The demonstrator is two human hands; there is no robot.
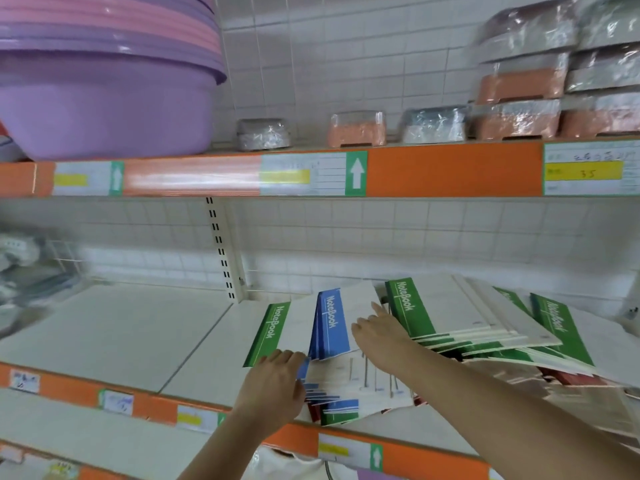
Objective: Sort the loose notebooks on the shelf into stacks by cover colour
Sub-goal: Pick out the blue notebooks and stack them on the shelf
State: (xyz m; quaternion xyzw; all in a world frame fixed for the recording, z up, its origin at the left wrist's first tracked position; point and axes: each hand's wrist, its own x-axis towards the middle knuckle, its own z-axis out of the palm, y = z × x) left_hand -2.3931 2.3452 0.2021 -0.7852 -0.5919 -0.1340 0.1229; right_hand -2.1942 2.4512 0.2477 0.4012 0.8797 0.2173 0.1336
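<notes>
Head view, only one: white shelf [114, 337] with an orange front strip runs across the lower half of the frame, loose notebooks piled at lower centre and lower right. Left hand [277, 386] sits at lower centre, fingers curled over the near edge of a green notebook [273, 330] and the fanned blue notebooks [332, 327] just right of it; looks like it grips their edges, but the fingertips are hidden, so cannot tell how firmly. Right hand [381, 336] is right of centre, fingers straight and spread, lying flat on a white cover [353, 303] between the blue notebooks and the green stack [450, 317], holding nothing. That green stack is splayed, spines toward upper left, more green covers fanned out to the right edge of the frame. Below the hands lies a messy heap of covers [353, 386], blue, green and some red edges showing, overhanging the shelf front. Red notebooks [568, 377] peek from under the green stack at lower right. Left part of the shelf holds wrapped goods [20, 265], blurred. Upper shelf: purple and pink basins [104, 81] at upper left, plastic-wrapped boxes [519, 95] at upper right, price tags [311, 173] on the orange strip.
</notes>
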